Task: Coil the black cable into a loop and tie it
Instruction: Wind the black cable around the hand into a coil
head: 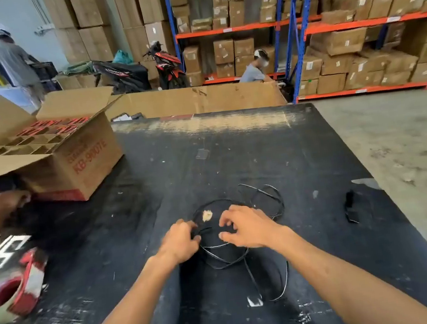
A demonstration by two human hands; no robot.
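The black cable (226, 261) lies in loose loops on the black table (273, 154), spreading from under both hands toward me and to the far right. My left hand (180, 242) pinches a strand of the cable between thumb and fingers at the loop's left side. My right hand (247, 227) hovers over the loop with fingers spread and curled, its tips close to the cable; whether it touches a strand is unclear.
An open cardboard box (83, 161) with dividers stands at the left, with another person's hand (10, 200) at its base. A red and white object (20, 287) lies at the near left. A small black item (350, 205) rests to the right. The table's edge runs diagonally on the right.
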